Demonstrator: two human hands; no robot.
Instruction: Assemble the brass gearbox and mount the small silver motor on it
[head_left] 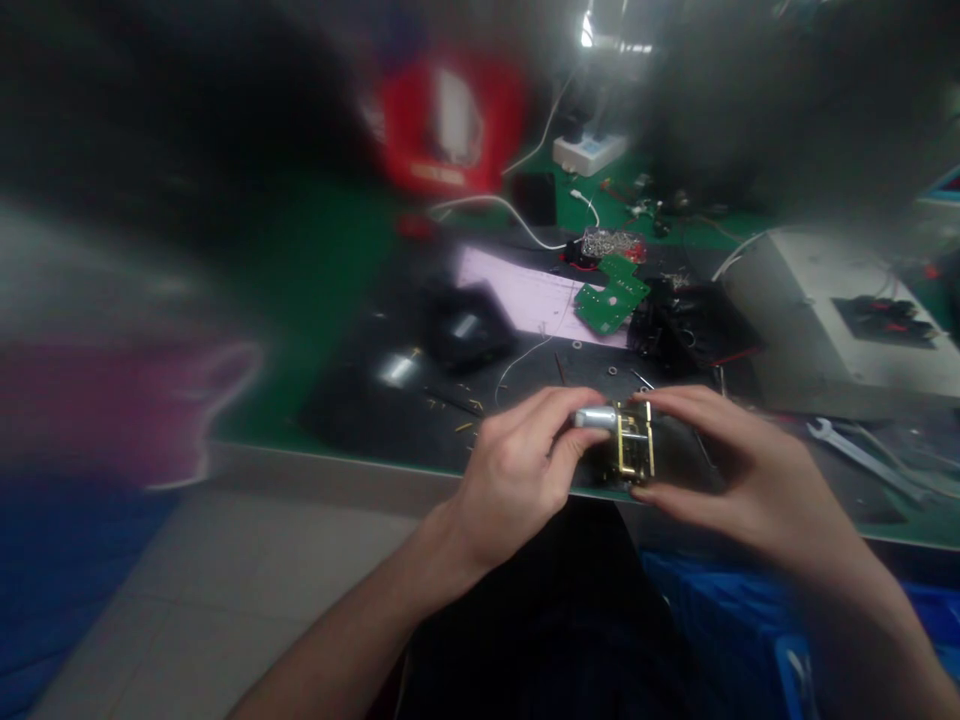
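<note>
Near the front edge of the bench, both hands hold a small gear motor [634,446], a silvery motor can joined to a brass-coloured frame with a thin shaft across it. My left hand [517,465] pinches the silver can between thumb and fingers. On the other side, my right hand [739,465] grips the brass frame, thumb at its lower end and fingers at its upper end. Behind them, a green circuit board [611,298] lies on a sheet of paper [517,290]. The far side of the motor is hidden from me.
A black mat [375,400] covers the bench, with small brass pins and washers scattered about. To the right are a wrench [870,462] and a pale box [817,290]. A power strip [590,153] and a blurred red object [454,125] stand at the back.
</note>
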